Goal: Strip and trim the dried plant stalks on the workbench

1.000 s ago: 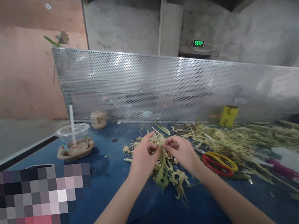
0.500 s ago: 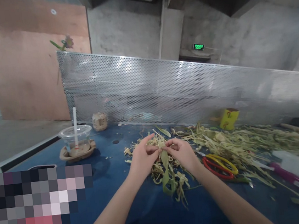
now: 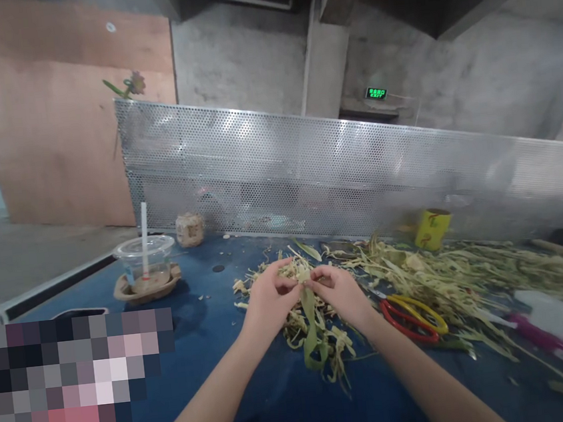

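My left hand [image 3: 269, 297] and my right hand [image 3: 339, 292] meet over the middle of the blue table, fingertips nearly touching. Both are closed in a pinch on a green leaf strip [image 3: 310, 322], whose lower end hangs in a curl toward me. Beneath and around them lies a pile of pale, dried plant strips [image 3: 343, 342]. Scissors with red and yellow handles [image 3: 416, 317] rest just right of my right hand.
A plastic cup with a straw [image 3: 145, 262] stands in a cardboard holder at left, near a small jar [image 3: 190, 229]. More plant strips [image 3: 418, 270], a yellow can [image 3: 433, 228] and a purple-and-white tool [image 3: 551, 337] lie right. A perforated metal panel [image 3: 267, 165] rises behind.
The view has shifted slightly. Both hands keep their pinch at almost the same spot, and the hanging end of the leaf strip has swung a little left.
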Demonstrator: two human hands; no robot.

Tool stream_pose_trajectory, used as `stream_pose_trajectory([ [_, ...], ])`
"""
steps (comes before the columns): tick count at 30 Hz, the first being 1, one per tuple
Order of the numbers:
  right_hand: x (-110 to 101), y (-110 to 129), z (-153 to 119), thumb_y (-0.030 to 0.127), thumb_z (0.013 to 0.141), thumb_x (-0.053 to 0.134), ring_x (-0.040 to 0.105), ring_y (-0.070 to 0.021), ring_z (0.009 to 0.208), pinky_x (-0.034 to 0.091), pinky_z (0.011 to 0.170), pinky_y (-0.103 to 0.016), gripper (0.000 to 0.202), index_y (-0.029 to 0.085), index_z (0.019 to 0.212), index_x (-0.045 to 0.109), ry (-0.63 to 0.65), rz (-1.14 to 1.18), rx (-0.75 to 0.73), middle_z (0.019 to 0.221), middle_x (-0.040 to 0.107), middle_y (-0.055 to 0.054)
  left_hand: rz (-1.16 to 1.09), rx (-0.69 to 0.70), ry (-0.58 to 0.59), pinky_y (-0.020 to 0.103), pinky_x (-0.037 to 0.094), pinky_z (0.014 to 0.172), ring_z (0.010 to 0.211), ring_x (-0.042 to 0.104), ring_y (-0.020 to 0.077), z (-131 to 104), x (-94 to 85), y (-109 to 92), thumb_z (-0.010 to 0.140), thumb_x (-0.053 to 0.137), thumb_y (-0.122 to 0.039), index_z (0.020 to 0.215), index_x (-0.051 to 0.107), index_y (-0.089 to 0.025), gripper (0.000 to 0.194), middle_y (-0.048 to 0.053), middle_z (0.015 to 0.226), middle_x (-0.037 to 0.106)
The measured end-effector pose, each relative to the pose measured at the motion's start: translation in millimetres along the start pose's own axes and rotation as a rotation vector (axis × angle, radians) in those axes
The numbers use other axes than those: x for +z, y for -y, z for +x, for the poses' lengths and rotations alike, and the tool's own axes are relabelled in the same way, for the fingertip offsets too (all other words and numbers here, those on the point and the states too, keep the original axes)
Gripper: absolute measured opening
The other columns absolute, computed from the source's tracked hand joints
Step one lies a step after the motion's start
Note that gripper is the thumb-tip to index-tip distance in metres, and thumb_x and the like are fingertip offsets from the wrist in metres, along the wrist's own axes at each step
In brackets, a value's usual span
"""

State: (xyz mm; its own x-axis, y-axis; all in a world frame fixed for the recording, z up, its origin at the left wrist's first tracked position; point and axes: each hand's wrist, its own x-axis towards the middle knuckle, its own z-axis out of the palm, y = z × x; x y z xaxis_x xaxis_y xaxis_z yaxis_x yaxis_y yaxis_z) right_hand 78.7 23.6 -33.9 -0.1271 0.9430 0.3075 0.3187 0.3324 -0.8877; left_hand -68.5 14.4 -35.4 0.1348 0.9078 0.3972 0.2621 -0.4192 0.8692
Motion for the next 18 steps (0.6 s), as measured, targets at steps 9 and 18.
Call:
stream_pose_trajectory([
  [9,1.3,-1.8,0.9,0.04,0.063,0.061,0.039,-0.0082,0.046,0.031,0.045,-0.021,0.026,0.017,0.065,0.049,0.02,0.002,-0.038,0.051,0.043,0.006,-0.001,-0.017,-0.005,0.029,0.046,0.062,0.057,0.056,0.0143,0.8,-1.2,-2.3,0.068,0.054,-0.025,0.113,0.046,-0.012,0.048,0.0,0.061,0.063],
  [18,-0.6,-8.5,2.8,0.039,0.067,0.058,0.038,-0.0079,0.046,0.029,0.045,-0.02,0.024,0.018,0.065,0.046,0.112,0.058,-0.065,0.051,0.04,0.007,0.088,0.017,-0.005,0.028,0.046,0.064,0.058,0.055,0.0131,0.5,0.1,-4.5,0.066,0.053,-0.02,0.114,0.046,-0.013,0.05,-0.001,0.061,0.062],
])
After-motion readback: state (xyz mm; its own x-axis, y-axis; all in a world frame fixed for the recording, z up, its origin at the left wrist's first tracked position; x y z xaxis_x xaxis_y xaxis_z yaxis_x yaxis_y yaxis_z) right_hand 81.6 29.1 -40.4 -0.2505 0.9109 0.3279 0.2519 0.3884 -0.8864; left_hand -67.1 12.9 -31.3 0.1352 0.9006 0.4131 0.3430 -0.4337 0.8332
